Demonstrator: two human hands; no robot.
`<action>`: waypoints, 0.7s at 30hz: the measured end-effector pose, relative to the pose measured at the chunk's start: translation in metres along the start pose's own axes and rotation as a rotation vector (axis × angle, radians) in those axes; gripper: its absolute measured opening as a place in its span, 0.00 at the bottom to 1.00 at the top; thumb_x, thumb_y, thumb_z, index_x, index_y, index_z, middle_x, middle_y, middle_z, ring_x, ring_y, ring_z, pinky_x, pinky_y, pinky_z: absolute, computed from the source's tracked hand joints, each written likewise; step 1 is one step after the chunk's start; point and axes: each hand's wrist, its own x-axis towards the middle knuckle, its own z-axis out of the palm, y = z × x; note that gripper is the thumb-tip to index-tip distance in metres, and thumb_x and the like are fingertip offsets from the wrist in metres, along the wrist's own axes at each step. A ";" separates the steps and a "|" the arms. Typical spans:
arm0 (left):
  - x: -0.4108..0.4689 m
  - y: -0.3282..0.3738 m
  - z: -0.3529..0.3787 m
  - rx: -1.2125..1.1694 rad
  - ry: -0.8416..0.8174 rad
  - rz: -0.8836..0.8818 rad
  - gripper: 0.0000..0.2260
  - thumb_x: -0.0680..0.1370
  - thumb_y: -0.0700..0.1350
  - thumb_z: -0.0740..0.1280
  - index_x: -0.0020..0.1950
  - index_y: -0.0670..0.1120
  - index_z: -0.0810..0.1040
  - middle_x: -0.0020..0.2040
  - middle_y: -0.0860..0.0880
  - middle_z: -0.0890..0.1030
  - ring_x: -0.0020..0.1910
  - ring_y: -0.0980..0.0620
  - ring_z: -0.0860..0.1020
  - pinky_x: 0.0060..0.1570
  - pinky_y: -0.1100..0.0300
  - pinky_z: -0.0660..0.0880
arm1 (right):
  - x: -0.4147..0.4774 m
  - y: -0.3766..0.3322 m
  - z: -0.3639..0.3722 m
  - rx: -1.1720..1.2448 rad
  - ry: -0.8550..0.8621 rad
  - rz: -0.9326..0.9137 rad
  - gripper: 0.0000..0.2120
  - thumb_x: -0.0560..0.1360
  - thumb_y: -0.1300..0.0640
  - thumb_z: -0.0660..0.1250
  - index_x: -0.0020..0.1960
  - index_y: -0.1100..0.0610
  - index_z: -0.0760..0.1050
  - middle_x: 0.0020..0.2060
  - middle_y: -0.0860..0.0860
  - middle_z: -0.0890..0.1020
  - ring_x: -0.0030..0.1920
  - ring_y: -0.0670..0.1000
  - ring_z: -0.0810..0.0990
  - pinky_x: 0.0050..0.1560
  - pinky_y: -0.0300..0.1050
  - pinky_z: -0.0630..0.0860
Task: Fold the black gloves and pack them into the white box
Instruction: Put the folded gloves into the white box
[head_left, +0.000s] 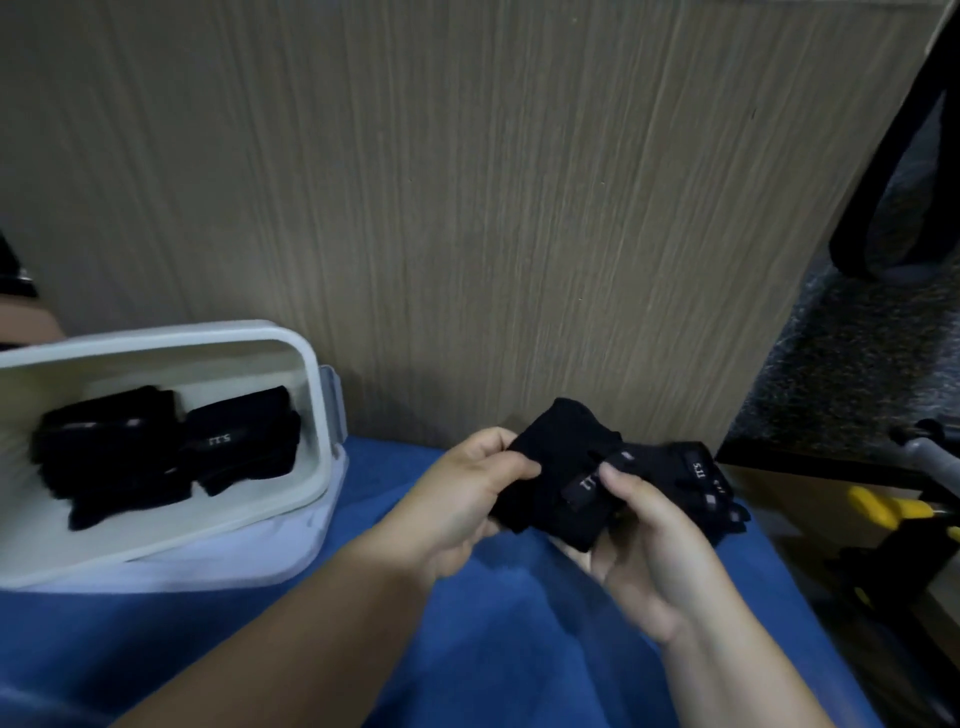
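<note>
A black glove is held above the blue cloth, partly folded. My left hand pinches its left edge with thumb and fingers. Its lower right part with the wrist strap sits under the thumb of my right hand, whose fingers curl beneath it. More black gloves lie just behind my right hand on the cloth. The white box stands at the left, tilted, with folded black gloves inside, filling its left and middle part.
The box rests on its pale lid on a blue cloth. A wooden panel rises right behind. To the right are a dark floor, a black frame and a yellow-handled tool.
</note>
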 end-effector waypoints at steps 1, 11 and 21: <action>-0.005 -0.001 -0.010 0.012 0.002 -0.008 0.07 0.77 0.38 0.63 0.41 0.47 0.74 0.39 0.45 0.77 0.38 0.51 0.75 0.38 0.57 0.70 | 0.000 0.005 0.004 0.043 -0.041 0.049 0.33 0.57 0.52 0.82 0.60 0.59 0.79 0.58 0.59 0.81 0.56 0.56 0.82 0.48 0.49 0.81; -0.042 -0.004 -0.099 -0.006 0.069 -0.094 0.07 0.77 0.36 0.63 0.43 0.46 0.77 0.40 0.45 0.81 0.40 0.50 0.79 0.42 0.56 0.76 | 0.013 0.057 0.065 -0.010 -0.037 0.211 0.22 0.66 0.62 0.71 0.59 0.60 0.75 0.53 0.60 0.82 0.49 0.56 0.82 0.45 0.50 0.81; -0.073 0.016 -0.196 -0.040 0.336 -0.030 0.05 0.77 0.35 0.64 0.48 0.42 0.79 0.45 0.39 0.83 0.46 0.44 0.81 0.47 0.50 0.79 | 0.059 0.109 0.152 -0.126 -0.069 0.282 0.17 0.68 0.60 0.69 0.56 0.62 0.75 0.50 0.59 0.84 0.49 0.56 0.83 0.47 0.50 0.80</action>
